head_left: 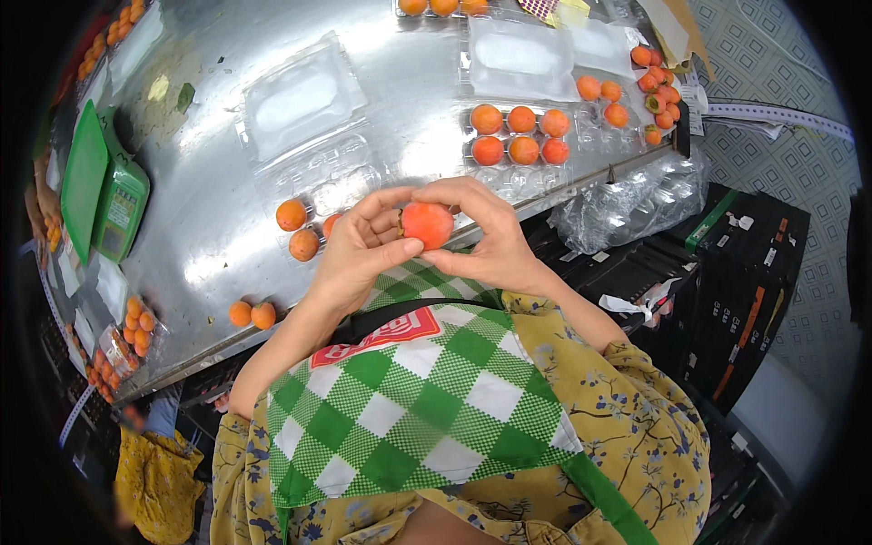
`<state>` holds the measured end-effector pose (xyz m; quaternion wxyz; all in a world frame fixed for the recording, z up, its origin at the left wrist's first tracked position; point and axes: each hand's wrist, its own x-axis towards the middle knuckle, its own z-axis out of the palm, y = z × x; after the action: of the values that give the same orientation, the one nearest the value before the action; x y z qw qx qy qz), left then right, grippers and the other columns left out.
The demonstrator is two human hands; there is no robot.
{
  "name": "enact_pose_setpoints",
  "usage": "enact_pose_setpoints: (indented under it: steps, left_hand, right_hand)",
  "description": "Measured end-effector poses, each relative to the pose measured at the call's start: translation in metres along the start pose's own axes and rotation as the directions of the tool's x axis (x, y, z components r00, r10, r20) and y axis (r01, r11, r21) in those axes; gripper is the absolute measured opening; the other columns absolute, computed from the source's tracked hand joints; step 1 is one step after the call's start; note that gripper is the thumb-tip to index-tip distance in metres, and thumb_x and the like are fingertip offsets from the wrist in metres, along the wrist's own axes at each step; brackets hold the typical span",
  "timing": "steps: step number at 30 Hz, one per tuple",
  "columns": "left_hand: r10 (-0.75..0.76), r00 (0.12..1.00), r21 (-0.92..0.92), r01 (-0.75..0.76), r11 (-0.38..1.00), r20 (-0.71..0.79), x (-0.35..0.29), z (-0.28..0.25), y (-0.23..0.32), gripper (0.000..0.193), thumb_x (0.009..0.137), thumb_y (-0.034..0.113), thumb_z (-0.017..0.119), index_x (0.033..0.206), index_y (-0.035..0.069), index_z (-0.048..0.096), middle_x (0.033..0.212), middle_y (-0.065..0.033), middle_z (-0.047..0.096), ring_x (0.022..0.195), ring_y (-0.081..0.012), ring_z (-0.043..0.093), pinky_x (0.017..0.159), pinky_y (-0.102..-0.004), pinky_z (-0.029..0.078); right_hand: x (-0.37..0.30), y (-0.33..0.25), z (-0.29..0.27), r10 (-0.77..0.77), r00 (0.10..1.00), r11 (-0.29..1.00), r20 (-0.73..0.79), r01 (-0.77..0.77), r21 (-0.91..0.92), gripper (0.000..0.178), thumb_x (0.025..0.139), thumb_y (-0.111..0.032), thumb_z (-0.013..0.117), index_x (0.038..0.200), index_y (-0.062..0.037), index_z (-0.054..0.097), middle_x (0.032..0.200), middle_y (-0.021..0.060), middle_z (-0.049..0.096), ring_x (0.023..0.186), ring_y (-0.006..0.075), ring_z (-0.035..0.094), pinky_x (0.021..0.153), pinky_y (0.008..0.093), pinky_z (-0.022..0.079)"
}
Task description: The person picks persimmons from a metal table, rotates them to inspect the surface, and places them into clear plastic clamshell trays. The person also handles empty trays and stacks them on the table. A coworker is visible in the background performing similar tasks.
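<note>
Above the near edge of the metal table, both my hands hold one orange-red persimmon (pixel 427 225). My left hand (pixel 363 241) grips it from the left, thumb on its lower side, by the leafy cap. On the right, my right hand (pixel 486 227) touches it with curved fingers above and the thumb below. Just beyond my left hand lies a clear plastic tray (pixel 350 177) with a few persimmons (pixel 291 214) at its near end; one is partly hidden by my fingers. Two loose persimmons (pixel 252 314) rest beside my left forearm.
A clear tray of six persimmons (pixel 520 134) sits at right, near a heap of persimmons (pixel 658 86). White-lined clear trays (pixel 304 95) lie farther back. A green scale (pixel 113 195) stands at left, near another person's hand (pixel 50 204). Black crates (pixel 727 300) are stacked at right.
</note>
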<state>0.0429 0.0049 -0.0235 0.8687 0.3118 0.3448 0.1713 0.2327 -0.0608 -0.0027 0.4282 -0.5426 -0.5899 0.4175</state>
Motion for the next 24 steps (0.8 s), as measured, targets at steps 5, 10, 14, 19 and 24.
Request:
enact_pose_setpoints:
  steps: [5,10,14,19,24]
  left_hand:
    - [-0.008,0.997,-0.069,0.014,0.997,0.079,-0.002,0.003,-0.001,0.062,0.081,0.005,0.072,0.136,0.002,0.043,0.115,-0.0135,0.063,0.106,-0.0203,0.062,0.092,-0.0326,0.05]
    - [0.073,0.995,0.081,-0.067,0.994,-0.067,-0.004,-0.014,0.001,0.06,0.083,0.011,0.071,0.135,0.001,0.042,0.115,-0.0161,0.063,0.105,-0.0241,0.063,0.09,-0.0343,0.051]
    - [0.12,0.978,0.12,-0.1,0.988,-0.172,-0.01,-0.033,0.0,0.052,0.085,0.007,0.067,0.132,0.0,0.045,0.111,-0.0152,0.064,0.104,-0.0229,0.064,0.089,-0.0337,0.051]
    - [0.207,0.933,0.213,-0.147,0.966,-0.296,-0.025,-0.06,-0.002,0.048,0.086,0.004,0.066,0.13,0.0,0.047,0.107,-0.0132,0.065,0.099,-0.0198,0.065,0.087,-0.033,0.053]
    - [0.392,0.829,0.5,-0.161,0.851,-0.399,-0.042,-0.097,-0.007,0.044,0.085,0.005,0.066,0.127,-0.001,0.051,0.11,-0.0117,0.064,0.103,-0.0175,0.061,0.087,-0.0296,0.049]
  right_hand:
    - [-0.016,0.012,-0.008,0.133,0.989,0.988,-0.061,-0.127,0.084,0.05,0.07,-0.01,0.078,0.116,-0.0048,0.061,0.112,0.008,0.062,0.1,0.0191,0.06,0.087,0.0327,0.048]
    - [-0.055,0.064,-0.074,0.272,0.872,0.939,-0.407,-0.333,-0.087,0.046,0.07,-0.01,0.077,0.114,-0.0045,0.061,0.105,0.0059,0.064,0.093,0.016,0.062,0.082,0.0317,0.05]
    - [-0.08,0.1,-0.108,0.233,0.803,0.701,-0.549,-0.53,-0.477,0.044,0.069,-0.01,0.076,0.109,-0.0028,0.061,0.101,0.0109,0.065,0.086,0.0239,0.063,0.078,0.0344,0.051]
    - [-0.087,0.121,-0.111,0.201,0.817,0.639,-0.54,-0.527,-0.559,0.043,0.068,-0.01,0.076,0.107,-0.0029,0.06,0.101,0.0146,0.063,0.089,0.0307,0.062,0.079,0.0378,0.05]
    - [-0.085,0.128,-0.109,0.145,0.865,0.608,-0.481,-0.461,-0.646,0.042,0.067,-0.008,0.076,0.106,-0.0026,0.061,0.098,0.0144,0.06,0.09,0.0328,0.06,0.079,0.0403,0.049]
